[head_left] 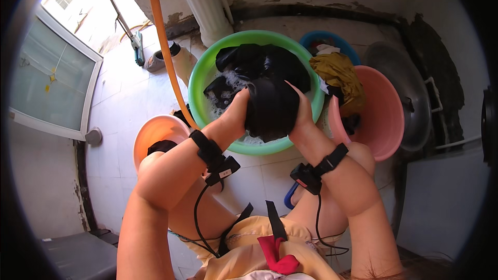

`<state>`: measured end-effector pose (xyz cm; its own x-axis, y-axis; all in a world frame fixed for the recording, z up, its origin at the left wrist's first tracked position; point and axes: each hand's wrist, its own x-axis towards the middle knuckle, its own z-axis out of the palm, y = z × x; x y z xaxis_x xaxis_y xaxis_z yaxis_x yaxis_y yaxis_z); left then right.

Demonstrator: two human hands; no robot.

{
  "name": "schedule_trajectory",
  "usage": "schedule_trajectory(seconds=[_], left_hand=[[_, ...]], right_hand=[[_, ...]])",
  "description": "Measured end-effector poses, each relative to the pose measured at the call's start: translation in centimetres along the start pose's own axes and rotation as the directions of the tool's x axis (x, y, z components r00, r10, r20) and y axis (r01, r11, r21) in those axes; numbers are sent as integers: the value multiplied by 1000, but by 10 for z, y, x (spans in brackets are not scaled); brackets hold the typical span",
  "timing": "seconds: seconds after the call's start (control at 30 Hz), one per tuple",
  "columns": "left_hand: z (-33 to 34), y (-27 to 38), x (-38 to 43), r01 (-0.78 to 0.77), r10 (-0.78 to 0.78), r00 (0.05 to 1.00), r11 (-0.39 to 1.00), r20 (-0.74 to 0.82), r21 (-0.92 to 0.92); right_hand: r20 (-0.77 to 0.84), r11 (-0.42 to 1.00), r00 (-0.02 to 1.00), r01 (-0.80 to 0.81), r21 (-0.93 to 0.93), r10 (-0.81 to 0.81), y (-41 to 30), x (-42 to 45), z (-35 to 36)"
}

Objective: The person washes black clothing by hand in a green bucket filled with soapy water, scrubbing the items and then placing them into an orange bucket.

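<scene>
A bunched black cloth (271,109) is held up between both hands over a large green plastic basin (202,124). My left hand (238,109) grips its left side, and my right hand (302,109) has the right side. The fingers are mostly hidden behind the fabric. More wet black fabric (268,62) lies in the basin, heaped toward the far side. White suds (233,79) float on the water around it. Each wrist wears a black strap with a small cabled device, the left device (222,171) and the right device (307,178).
Right of the basin stand a tilted pink bucket (383,112), mustard cloth (338,76), a blue basin (346,44) and a large metal basin (418,105). At left are an orange-pink bucket (146,140), an orange hose (165,46), a mop (137,46) and a glazed door (58,74).
</scene>
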<state>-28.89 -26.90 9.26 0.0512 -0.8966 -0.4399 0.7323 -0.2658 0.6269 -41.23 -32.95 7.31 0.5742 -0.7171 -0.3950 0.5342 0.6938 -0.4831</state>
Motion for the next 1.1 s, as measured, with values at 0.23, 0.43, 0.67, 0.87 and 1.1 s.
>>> schedule_trajectory(seconds=[0.23, 0.43, 0.67, 0.87, 1.1], left_hand=[[2, -1, -6, 13, -12, 999, 1000, 36, -6], [3, 14, -8, -20, 23, 1000, 897, -2, 441], [-8, 41, -25, -614, 267, 742, -98, 615, 783], [-59, 60, -74, -364, 400, 897, 431, 186, 826], [-129, 107, -157, -437, 579, 804, 732, -137, 523]], right_hand=[[100, 997, 994, 53, -60, -47, -1, 10, -16], [75, 994, 996, -36, -107, 44, -20, 3, 1], [104, 905, 994, 11, -425, 37, -27, -10, 9], [105, 732, 981, -51, -680, 166, -9, -21, 25], [111, 540, 989, 43, -841, 96, -9, -19, 29]])
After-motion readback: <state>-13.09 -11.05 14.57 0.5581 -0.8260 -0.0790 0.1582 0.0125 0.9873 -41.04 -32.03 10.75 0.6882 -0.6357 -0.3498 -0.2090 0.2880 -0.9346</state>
